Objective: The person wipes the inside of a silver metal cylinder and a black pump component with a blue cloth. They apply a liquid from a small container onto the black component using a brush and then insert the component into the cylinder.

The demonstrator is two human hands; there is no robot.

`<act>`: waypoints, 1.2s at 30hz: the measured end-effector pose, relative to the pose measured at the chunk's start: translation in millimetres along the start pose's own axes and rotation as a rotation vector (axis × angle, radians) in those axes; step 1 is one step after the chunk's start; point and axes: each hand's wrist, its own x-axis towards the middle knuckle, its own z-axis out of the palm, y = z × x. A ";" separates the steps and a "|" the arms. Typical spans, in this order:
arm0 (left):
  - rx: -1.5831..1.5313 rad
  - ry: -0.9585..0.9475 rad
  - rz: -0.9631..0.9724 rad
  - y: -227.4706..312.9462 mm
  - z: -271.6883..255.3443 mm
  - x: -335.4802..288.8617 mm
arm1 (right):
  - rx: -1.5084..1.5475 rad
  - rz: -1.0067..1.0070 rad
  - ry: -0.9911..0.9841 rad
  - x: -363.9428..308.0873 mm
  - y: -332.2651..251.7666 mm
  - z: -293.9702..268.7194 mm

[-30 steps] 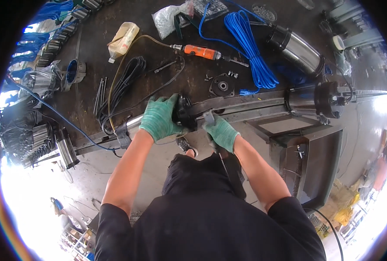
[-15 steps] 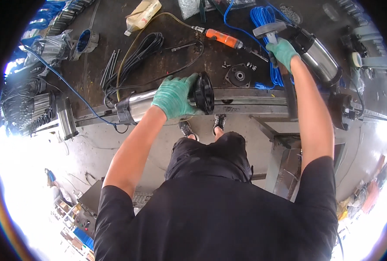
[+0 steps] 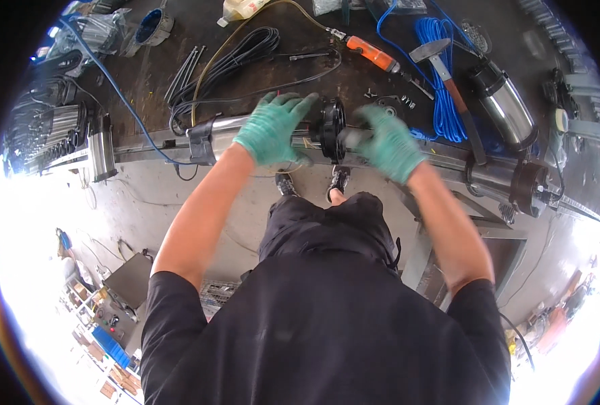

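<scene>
Along the worktop's (image 3: 145, 88) front edge, a steel cylinder (image 3: 222, 138) lay sideways, a black flanged ring (image 3: 332, 131) near its right end. Left hand (image 3: 276, 131), green-gloved, was over that end: grip wide, fingers spread. Right hand (image 3: 384, 145), gloved alike, was just right of the ring, motion-blurred; could not tell whether its grip held anything. Farther right: hammer (image 3: 456, 94) by a blue cable coil (image 3: 448, 125). Beyond the hands: orange air tool (image 3: 373, 54), black cable coil (image 3: 242, 61).
</scene>
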 end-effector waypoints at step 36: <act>-1.087 0.161 0.069 95.9 14.2 -32.7 | 1.292 0.207 0.015 -103.2 1.3 10.9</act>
